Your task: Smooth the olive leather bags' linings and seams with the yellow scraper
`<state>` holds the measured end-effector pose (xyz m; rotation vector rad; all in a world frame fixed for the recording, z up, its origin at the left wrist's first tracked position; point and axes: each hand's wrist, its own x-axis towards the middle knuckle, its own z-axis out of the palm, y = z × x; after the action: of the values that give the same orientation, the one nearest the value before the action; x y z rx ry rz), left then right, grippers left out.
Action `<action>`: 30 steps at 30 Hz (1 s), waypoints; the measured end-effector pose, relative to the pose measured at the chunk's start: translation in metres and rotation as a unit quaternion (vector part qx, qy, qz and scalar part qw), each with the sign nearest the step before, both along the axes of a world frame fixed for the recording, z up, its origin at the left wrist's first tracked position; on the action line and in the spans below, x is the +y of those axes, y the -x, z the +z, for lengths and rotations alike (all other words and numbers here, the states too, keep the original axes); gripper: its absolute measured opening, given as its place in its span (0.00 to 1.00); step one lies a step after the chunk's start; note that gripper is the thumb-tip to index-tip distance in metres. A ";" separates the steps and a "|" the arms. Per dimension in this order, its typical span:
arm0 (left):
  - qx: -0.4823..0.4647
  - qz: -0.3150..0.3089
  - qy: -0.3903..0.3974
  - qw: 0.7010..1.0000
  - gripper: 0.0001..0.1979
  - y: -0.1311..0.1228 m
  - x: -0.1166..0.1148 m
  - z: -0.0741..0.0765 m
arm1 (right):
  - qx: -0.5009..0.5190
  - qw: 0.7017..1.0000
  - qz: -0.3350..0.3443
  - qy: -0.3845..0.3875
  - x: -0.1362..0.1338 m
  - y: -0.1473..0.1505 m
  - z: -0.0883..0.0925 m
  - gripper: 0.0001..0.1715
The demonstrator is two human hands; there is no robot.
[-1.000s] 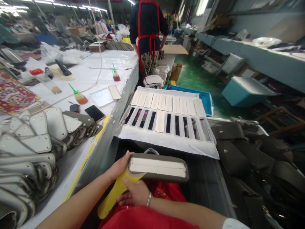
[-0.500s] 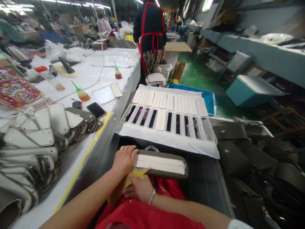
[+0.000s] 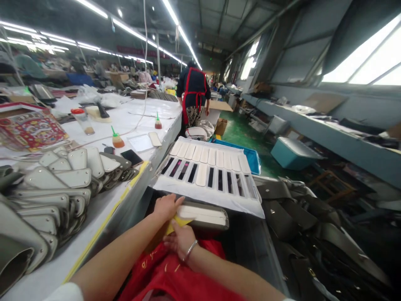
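Note:
In front of me is a dark olive bag body with a long off-white panel along its upper face. My left hand is closed over the left end of this bag body. A yellow sheet sticks out at that end, between my hands. My right hand, with a bracelet at the wrist, is closed with its thumb against the yellow sheet. The bag's underside and part of the sheet are hidden. Just beyond stands a white slotted tray with a row of off-white strips.
Stacked olive pieces with studs cover the left table, beside a phone and glue bottles. Dark bags are heaped at right. A blue bin stands behind the tray. Farther off, a person in a red-trimmed apron stands.
The view has tilted upward, showing more ceiling and windows. Both hands keep nearly the same hold on the bag body and yellow sheet. The person ahead leans farther forward.

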<state>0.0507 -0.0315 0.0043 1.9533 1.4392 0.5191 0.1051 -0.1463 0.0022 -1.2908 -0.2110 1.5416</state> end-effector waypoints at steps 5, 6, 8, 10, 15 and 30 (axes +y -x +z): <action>-0.160 0.083 0.118 0.977 0.32 0.061 -0.013 -0.013 | -0.042 0.999 -0.008 -0.030 -0.031 -0.044 0.019 0.17; -0.184 0.109 0.141 0.967 0.33 0.076 -0.018 -0.018 | -0.053 0.997 -0.021 -0.048 -0.038 -0.056 0.021 0.18; -0.224 0.148 0.184 0.946 0.34 0.100 -0.027 -0.028 | -0.065 0.993 -0.051 -0.082 -0.047 -0.080 0.023 0.18; -0.259 0.163 0.218 0.927 0.33 0.109 -0.036 -0.037 | -0.077 0.988 -0.082 -0.107 -0.048 -0.098 0.023 0.17; -0.345 0.126 0.245 0.897 0.27 0.083 -0.039 -0.041 | -0.153 0.969 -0.116 -0.158 -0.023 -0.111 0.033 0.24; -0.413 0.053 0.264 0.870 0.24 0.048 -0.004 -0.040 | -0.274 0.941 0.050 -0.195 0.108 -0.035 0.029 0.12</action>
<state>0.0029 -0.0354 -0.0362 1.0084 0.9707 0.7854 0.1401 -0.0387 0.0309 -1.3684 -0.9032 1.1101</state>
